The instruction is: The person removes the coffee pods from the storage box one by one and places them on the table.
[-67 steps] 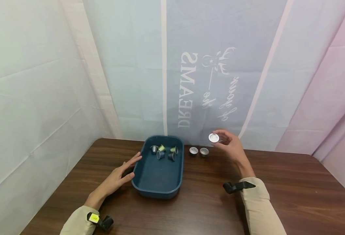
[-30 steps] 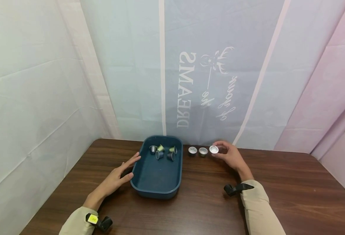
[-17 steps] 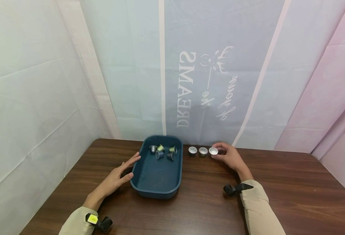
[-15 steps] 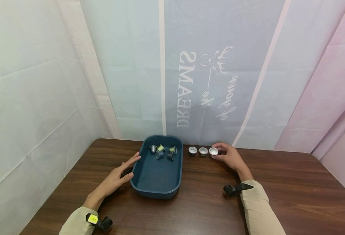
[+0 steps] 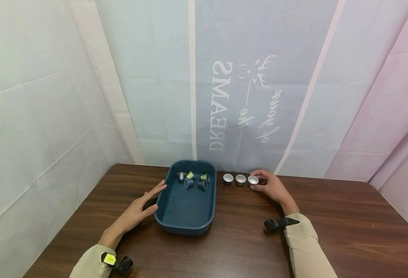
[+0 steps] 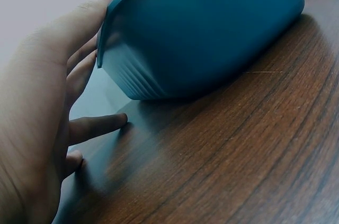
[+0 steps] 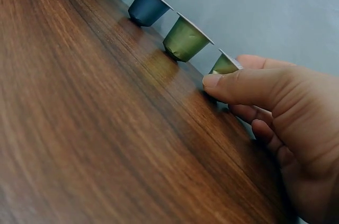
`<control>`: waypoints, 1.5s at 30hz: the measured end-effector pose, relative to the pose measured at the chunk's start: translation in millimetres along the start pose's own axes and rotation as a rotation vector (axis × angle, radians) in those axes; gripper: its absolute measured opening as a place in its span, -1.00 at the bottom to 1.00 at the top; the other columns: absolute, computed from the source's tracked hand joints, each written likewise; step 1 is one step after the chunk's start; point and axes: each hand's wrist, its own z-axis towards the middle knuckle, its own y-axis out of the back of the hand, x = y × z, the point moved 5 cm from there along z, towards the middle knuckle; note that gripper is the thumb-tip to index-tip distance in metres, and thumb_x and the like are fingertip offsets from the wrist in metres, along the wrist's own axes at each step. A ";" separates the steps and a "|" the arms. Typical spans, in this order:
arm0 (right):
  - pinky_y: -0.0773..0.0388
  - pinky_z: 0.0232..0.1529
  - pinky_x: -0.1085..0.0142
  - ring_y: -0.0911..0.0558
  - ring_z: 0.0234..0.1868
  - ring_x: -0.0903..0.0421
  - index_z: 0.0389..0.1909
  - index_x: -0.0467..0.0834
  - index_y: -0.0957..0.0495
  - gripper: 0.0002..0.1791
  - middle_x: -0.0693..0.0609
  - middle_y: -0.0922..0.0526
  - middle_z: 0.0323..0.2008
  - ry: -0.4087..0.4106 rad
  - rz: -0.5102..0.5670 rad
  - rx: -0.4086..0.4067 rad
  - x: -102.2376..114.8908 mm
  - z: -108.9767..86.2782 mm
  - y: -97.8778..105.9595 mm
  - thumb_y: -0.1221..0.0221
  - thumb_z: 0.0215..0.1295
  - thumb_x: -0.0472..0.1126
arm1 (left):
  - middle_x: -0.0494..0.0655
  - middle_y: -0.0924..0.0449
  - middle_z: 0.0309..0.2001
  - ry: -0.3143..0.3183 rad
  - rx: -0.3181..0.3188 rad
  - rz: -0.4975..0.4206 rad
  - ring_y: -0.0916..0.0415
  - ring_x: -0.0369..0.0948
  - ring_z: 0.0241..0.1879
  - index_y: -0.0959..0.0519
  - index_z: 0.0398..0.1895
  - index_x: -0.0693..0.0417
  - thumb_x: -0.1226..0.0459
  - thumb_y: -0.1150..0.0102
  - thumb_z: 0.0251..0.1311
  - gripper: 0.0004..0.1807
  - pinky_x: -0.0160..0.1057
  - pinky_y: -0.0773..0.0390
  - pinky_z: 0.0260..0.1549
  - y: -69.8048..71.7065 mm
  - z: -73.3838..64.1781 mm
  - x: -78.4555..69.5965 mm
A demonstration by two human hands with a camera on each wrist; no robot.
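My right hand (image 5: pixel 271 187) pinches a green coffee capsule (image 7: pixel 225 65) between thumb and fingers, its silver lid facing up, low at the table's back edge. To its left stand a green capsule (image 7: pixel 185 38) and a blue capsule (image 7: pixel 149 8), both lid up, in one row with it. My left hand (image 5: pixel 138 210) lies along the left side of a blue plastic basin (image 5: pixel 186 227), fingers extended. In the left wrist view, thumb and fingers touch the basin's rim (image 6: pixel 114 9) while two lower fingers reach toward the tabletop. Several green and dark capsules (image 5: pixel 189 183) lie tipped inside the basin.
The dark wooden table (image 5: pixel 245 239) ends at a hanging pale cloth (image 5: pixel 155 96) with mirrored lettering, close behind the capsule row. Another cloth (image 5: pixel 37 116) hangs along the left side. Each wrist carries a black strap mount (image 5: pixel 280 224).
My right hand has lowered the capsule from above the table to the right end of the row, then shifted it very slightly. The left hand stays at the basin.
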 end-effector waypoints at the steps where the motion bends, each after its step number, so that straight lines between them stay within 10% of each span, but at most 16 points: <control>1: -0.48 -0.24 0.29 -0.57 -0.18 0.03 -0.07 -0.26 -0.56 -0.60 -0.11 -0.65 -0.22 -0.001 -0.003 0.001 -5.9 1.2 -0.7 -0.42 0.04 -0.33 | -0.12 0.10 0.51 0.001 0.000 0.000 -0.01 -0.10 0.42 -0.11 0.49 0.00 0.34 0.01 0.38 -0.37 0.50 0.25 0.14 0.1 0.0 -0.1; 21: -0.49 -0.17 0.33 -0.56 -0.08 -0.06 0.00 -0.24 -0.53 -0.53 -0.13 -0.62 -0.10 0.027 0.099 0.002 -4.7 0.4 5.9 -0.43 0.04 -0.27 | -0.05 0.09 0.51 -0.012 0.000 0.005 -0.04 -0.03 0.41 -0.11 0.49 0.00 0.38 0.02 0.37 -0.36 0.50 0.27 0.14 0.3 0.4 -0.2; 34: -0.40 0.05 -0.17 -0.49 0.06 -0.34 0.06 -0.41 -0.46 -0.54 -0.39 -0.51 0.01 0.020 0.104 0.005 46.4 -6.0 24.0 -0.33 0.13 -0.40 | -0.08 0.10 0.51 -0.001 -0.001 0.002 -0.15 0.03 0.36 -0.10 0.49 -0.05 0.35 0.02 0.38 -0.36 0.50 0.27 0.15 0.1 0.6 0.6; 45: -0.46 -0.04 -0.15 -0.51 0.00 -0.31 0.03 -0.39 -0.50 -0.56 -0.34 -0.54 -0.02 0.098 0.043 -0.014 74.2 -3.5 25.1 -0.34 0.10 -0.44 | -0.05 0.10 0.51 -0.005 0.000 0.008 -0.16 0.03 0.36 -0.11 0.49 -0.02 0.35 0.01 0.38 -0.36 0.51 0.25 0.14 0.1 0.2 0.4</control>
